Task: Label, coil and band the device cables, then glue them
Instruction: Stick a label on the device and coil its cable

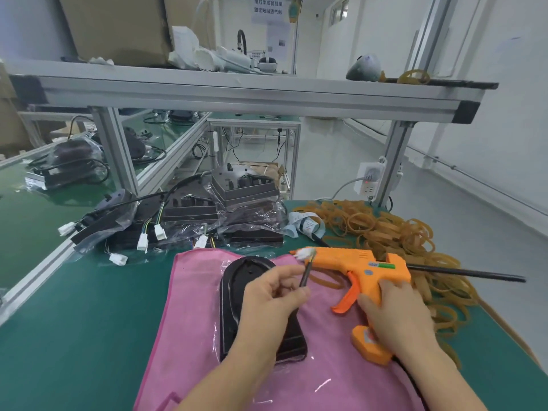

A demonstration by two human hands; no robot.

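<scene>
Green matting covers the surface, with one pink cloth carrying one bagged black device. Gluing looks underway: the left hand pinches a dark cable with its white connector at the nozzle of the one orange glue gun, gripped by the right hand. Roughly five bagged units wait behind, beside countless rubber bands.
</scene>
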